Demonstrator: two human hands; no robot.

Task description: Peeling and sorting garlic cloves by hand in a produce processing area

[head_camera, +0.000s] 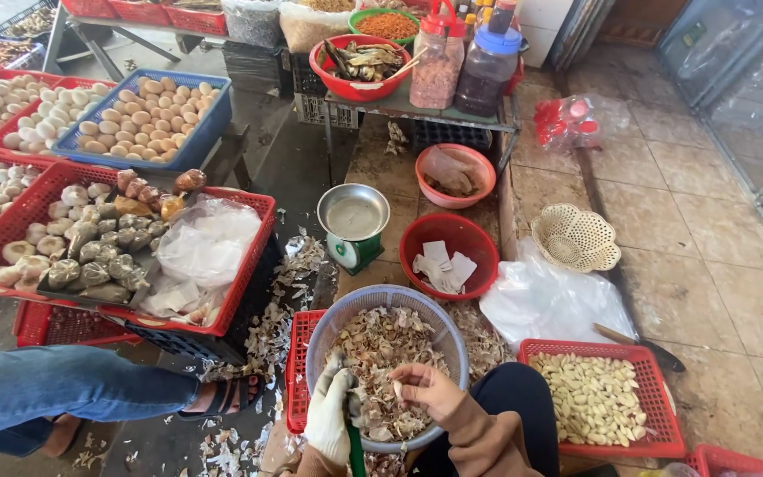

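Observation:
My left hand (330,417), in a white glove, grips a small knife with a green handle (355,444) over a bluish round basket (324,340) full of papery garlic skins. My bare right hand (424,385) pinches a garlic clove (396,389) just right of the knife, above the same basket. The basket rests on a red tray (298,353) by my knees. A red tray of peeled cloves (593,397) lies at my right.
Another person's leg in jeans and a sandalled foot (222,397) reach in from the left. Red crates of eggs and wrapped goods (90,238), a scale with metal pan (353,221), red bowls (449,252), a white plastic bag (549,300), a cream basket (576,238) surround me.

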